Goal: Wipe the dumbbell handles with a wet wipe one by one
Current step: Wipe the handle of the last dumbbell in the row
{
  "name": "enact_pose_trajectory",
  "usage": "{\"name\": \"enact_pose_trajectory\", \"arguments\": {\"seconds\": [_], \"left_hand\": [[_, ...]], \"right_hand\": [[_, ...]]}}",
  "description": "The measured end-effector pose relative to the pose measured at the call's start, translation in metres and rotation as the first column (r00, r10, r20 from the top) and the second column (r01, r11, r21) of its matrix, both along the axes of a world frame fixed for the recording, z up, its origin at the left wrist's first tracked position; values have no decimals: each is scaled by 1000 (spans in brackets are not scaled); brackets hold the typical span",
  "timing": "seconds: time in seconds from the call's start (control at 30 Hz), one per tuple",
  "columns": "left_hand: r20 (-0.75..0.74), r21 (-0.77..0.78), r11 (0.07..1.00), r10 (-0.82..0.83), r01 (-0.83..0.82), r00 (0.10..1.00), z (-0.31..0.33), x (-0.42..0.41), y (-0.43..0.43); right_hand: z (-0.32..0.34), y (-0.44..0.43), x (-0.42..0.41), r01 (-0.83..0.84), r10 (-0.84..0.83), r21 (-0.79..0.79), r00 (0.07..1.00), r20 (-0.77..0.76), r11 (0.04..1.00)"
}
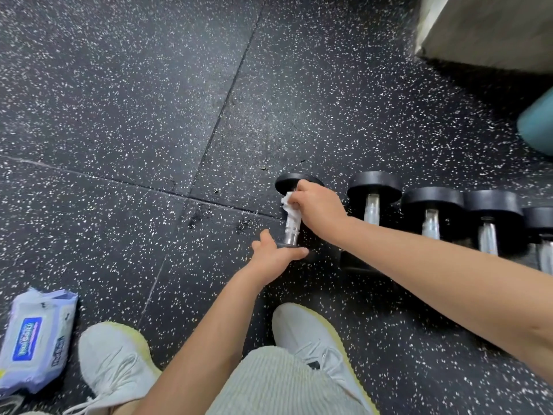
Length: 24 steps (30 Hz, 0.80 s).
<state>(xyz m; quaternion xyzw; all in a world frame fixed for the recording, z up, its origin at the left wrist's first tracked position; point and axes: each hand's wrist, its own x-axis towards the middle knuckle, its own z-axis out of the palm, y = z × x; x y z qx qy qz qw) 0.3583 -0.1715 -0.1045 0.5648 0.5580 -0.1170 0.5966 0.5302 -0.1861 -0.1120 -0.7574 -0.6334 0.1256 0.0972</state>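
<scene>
In right grip, wet wipe wraps handle.

Even, fairly bright light, perhaps from overhead; soft shadows under the dumbbells. Wide-angle bending at the edges; corners slightly blurred.

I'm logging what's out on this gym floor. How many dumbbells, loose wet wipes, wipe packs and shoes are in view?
Dumbbells: 5 (the last is cut off by the frame edge)
Wet wipe: 1
Wipe pack: 1
Shoes: 2
Total: 9
</scene>
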Motion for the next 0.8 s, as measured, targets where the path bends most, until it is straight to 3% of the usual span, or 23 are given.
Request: {"name": "enact_pose_trajectory", "arguments": {"seconds": [0.07,0.23,0.3,0.47,0.53,0.7,0.8], "left_hand": [[-4,-15,1000,-3,3,1000,-1,0,1],[-17,-32,999,-8,7,1000,-6,-3,5],[-11,-23,1000,-9,8,1000,-6,-1,2],[-33,5,1000,-5,5,999,-6,7,-3],[-26,-15,1000,10,-10,1000,-5,7,-2],[-9,-40,999,-20,20,1000,-6,7,-2],[-37,-9,998,-63,63,997,-6,12,-6]], "right_hand": [[-1,-8,-11,-21,21,5,999,40,1000],[-5,-29,-18,-286,286,-54,958,-1,957],[-7,-23,-4,-260,262,-57,965,28,964],[-13,-4,8,-13,13,-3,997,79,1000],[-14,-11,0,-29,29,5,995,93,1000],[-8,-28,-2,-247,251,-72,966,67,966],[0,-17,14,-197,203,-66,974,101,978]]}}
